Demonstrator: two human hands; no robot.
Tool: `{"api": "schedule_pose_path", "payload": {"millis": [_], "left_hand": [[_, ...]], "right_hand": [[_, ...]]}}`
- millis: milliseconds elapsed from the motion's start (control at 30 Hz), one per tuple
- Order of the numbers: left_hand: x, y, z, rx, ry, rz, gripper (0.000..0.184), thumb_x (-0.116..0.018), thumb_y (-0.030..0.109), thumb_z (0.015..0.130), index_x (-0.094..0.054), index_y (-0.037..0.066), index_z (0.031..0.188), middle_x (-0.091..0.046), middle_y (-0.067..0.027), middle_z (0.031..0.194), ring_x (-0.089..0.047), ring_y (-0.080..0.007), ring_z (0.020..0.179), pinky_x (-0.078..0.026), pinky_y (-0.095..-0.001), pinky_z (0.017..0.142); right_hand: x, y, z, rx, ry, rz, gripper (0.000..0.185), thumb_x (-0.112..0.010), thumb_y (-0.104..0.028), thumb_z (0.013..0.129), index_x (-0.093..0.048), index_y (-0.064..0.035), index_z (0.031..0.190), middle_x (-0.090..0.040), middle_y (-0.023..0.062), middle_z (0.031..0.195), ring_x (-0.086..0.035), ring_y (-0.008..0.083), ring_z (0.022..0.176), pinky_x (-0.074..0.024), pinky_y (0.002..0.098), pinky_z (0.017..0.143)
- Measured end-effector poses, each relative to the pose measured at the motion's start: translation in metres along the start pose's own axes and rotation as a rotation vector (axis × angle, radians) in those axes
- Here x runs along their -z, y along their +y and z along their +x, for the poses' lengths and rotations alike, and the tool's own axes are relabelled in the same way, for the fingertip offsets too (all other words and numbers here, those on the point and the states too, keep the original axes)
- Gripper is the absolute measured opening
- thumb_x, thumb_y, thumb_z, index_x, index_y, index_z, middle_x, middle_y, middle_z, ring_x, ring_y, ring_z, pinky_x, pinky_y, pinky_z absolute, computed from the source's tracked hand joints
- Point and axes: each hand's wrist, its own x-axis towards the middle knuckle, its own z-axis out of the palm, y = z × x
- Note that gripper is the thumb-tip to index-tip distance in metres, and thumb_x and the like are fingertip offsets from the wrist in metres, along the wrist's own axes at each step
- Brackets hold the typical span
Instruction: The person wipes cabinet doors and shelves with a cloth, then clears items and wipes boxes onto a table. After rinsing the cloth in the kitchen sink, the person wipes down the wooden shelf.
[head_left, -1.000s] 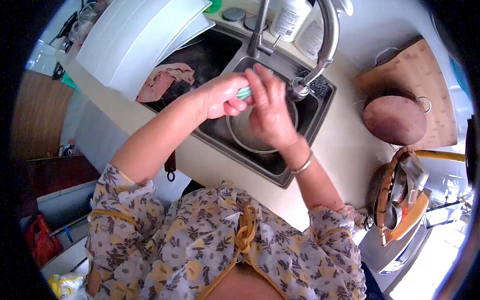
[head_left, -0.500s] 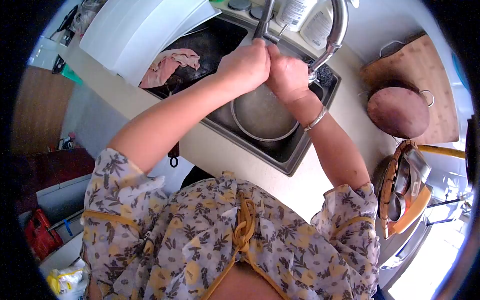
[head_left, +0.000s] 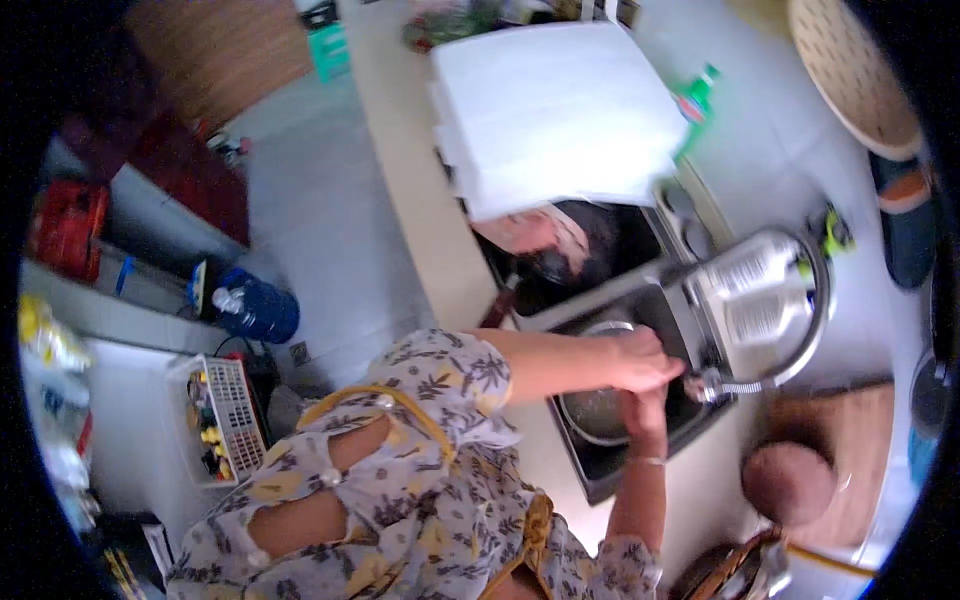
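Over the right-hand basin of the sink (head_left: pixel 590 487), my left hand (head_left: pixel 645 362) and my right hand (head_left: pixel 645 408) are pressed together. The fingers of my left hand are curled; what they hold, if anything, is hidden. My right hand is blurred and partly covered by the left, so its fingers do not show clearly. Below them a round pot (head_left: pixel 592 412) sits in the basin. The faucet head (head_left: pixel 708 386) is just to the right of my hands. In the other basin lies a pink cloth (head_left: pixel 540 235).
A large white rack or stack (head_left: pixel 560 115) stands over the far basin. Two white bottles (head_left: pixel 755 318) are behind the faucet. At the right are a wooden board (head_left: pixel 860 460), a round brown lid (head_left: pixel 788 483) and a basket (head_left: pixel 735 570). A green bottle (head_left: pixel 698 98) stands at the back.
The view has swung to the left, showing more floor. My hands remain together, and the green item seen between them a second ago no longer shows.
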Motion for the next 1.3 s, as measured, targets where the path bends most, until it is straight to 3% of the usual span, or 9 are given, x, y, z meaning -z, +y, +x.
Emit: {"api": "schedule_pose_path", "payload": {"millis": [100, 200, 233, 267, 333, 567, 800, 967, 1300], "left_hand": [[0.036, 0.019, 0.007, 0.421, 0.330, -0.118, 0.034, -0.049, 0.031, 0.088, -0.050, 0.007, 0.111, -0.063, -0.0176, 0.080, -0.061, -0.0364, 0.063, -0.049, -0.0480, 0.055], [0.093, -0.003, -0.038, 0.347, 0.241, -0.361, 0.032, -0.054, 0.026, 0.087, -0.046, 0.003, 0.108, -0.059, -0.0176, 0.076, -0.062, -0.0349, 0.065, -0.048, -0.0460, 0.054], [0.115, -0.007, -0.064, 0.290, 0.261, -0.428, 0.030, -0.055, 0.024, 0.087, -0.046, 0.003, 0.107, -0.058, -0.0169, 0.076, -0.062, -0.0349, 0.065, -0.047, -0.0462, 0.054], [0.136, -0.018, -0.086, 0.227, 0.289, -0.475, 0.029, -0.057, 0.021, 0.086, -0.045, 0.003, 0.106, -0.058, -0.0163, 0.076, -0.061, -0.0349, 0.064, -0.047, -0.0463, 0.054], [0.137, -0.043, -0.130, 0.061, 0.454, -0.467, 0.032, -0.060, 0.020, 0.084, -0.045, 0.004, 0.106, -0.058, -0.0154, 0.077, -0.061, -0.0336, 0.066, -0.047, -0.0456, 0.055], [0.228, -0.119, -0.316, -0.022, 0.523, -0.339, 0.047, -0.066, 0.017, 0.078, -0.046, 0.013, 0.120, -0.050, -0.0122, 0.095, -0.058, -0.0287, 0.080, -0.050, -0.0405, 0.063], [0.302, -0.226, -0.479, 0.064, 0.595, -0.570, 0.041, -0.069, 0.014, 0.077, -0.050, 0.008, 0.113, -0.052, -0.0140, 0.106, -0.056, -0.0261, 0.092, -0.048, -0.0372, 0.079], [0.324, -0.300, -0.559, 0.515, 0.744, -1.367, 0.035, -0.068, 0.007, 0.078, -0.054, 0.007, 0.110, -0.057, -0.0071, 0.105, -0.055, -0.0163, 0.096, -0.048, -0.0318, 0.078], [0.428, -0.409, -0.659, 0.819, 1.562, -1.139, 0.025, -0.058, -0.002, 0.082, -0.055, 0.008, 0.105, -0.058, -0.0019, 0.099, -0.054, -0.0116, 0.092, -0.046, -0.0271, 0.081]], "right_hand": [[0.001, -0.015, 0.003, -0.053, 0.134, -0.671, 0.057, -0.066, -0.028, 0.081, -0.043, -0.0032, 0.126, -0.050, 0.0138, 0.122, -0.053, 0.0260, 0.104, -0.0449, 0.0384, 0.086], [-0.020, -0.014, -0.004, 0.016, 0.098, -1.960, 0.063, -0.066, -0.020, 0.077, -0.037, -0.0030, 0.129, -0.043, 0.0281, 0.128, -0.051, 0.0457, 0.104, -0.0460, 0.0499, 0.080], [-0.047, -0.028, 0.005, -0.207, 0.089, -1.851, 0.041, -0.062, -0.024, 0.082, -0.052, -0.0029, 0.116, -0.058, 0.0265, 0.109, -0.054, 0.0465, 0.097, -0.0466, 0.0475, 0.079], [-0.052, -0.025, 0.017, -0.025, 0.262, -1.793, 0.030, -0.056, -0.029, 0.087, -0.061, -0.0012, 0.098, -0.064, 0.0188, 0.081, -0.062, 0.0374, 0.078, -0.0481, 0.0410, 0.068], [-0.110, -0.033, 0.015, 0.163, 0.550, -1.342, 0.034, -0.050, -0.033, 0.092, -0.063, -0.0011, 0.092, -0.064, 0.0095, 0.074, -0.060, 0.0210, 0.066, -0.0455, 0.0315, 0.059], [-0.384, -0.006, 0.055, 0.209, 0.388, -0.441, 0.037, -0.049, -0.024, 0.093, -0.053, 0.0042, 0.116, -0.055, 0.0120, 0.103, -0.056, 0.0144, 0.080, -0.0458, 0.0235, 0.058], [-0.553, 0.067, 0.150, 0.130, 0.152, -0.358, 0.034, -0.061, -0.001, 0.082, -0.056, 0.0027, 0.115, -0.059, 0.0063, 0.101, -0.054, 0.0131, 0.090, -0.0434, 0.0239, 0.077], [-0.631, 0.074, 0.217, 0.081, -0.214, -0.498, 0.043, -0.054, 0.007, 0.080, -0.053, 0.0019, 0.122, -0.055, 0.0050, 0.107, -0.051, 0.0141, 0.100, -0.0411, 0.0250, 0.085], [-0.761, 0.136, 0.419, -0.015, -0.826, -0.663, 0.055, -0.067, -0.007, 0.078, -0.048, -0.0036, 0.130, -0.049, -0.0015, 0.087, -0.048, 0.0086, 0.085, -0.0401, 0.0234, 0.076]]}}
